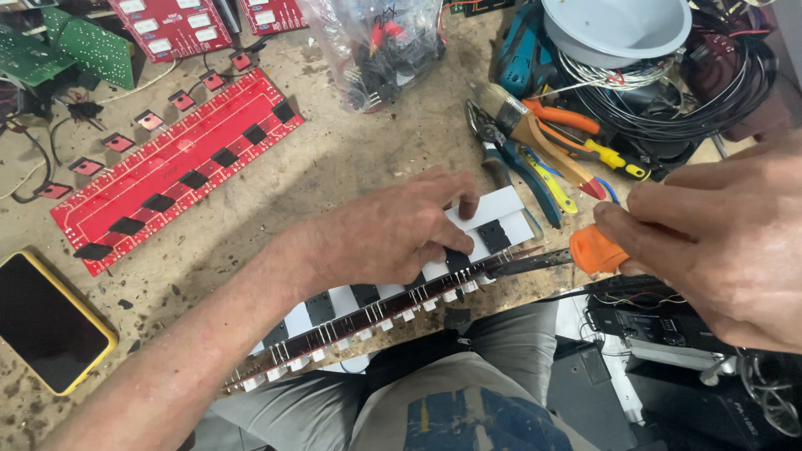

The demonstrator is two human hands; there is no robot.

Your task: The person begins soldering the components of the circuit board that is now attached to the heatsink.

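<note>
While pressed at the surface's (351, 159) near edge, strip (368, 321) lies under left hand (393, 230), fingers (455, 200) together on its far end | right hand (718, 234) clamped on orange screwdriver (595, 250), tip at strip | red board (180, 167) beyond.

Rough workbench (359, 159) (stained); plastic handle (595, 249)

Scuffed wooden workbench (351, 159), red circuit board (175, 171) at left, phone (46, 321) lower left, pliers (522, 159) upper right, plastic bag (376, 50) at top
</note>
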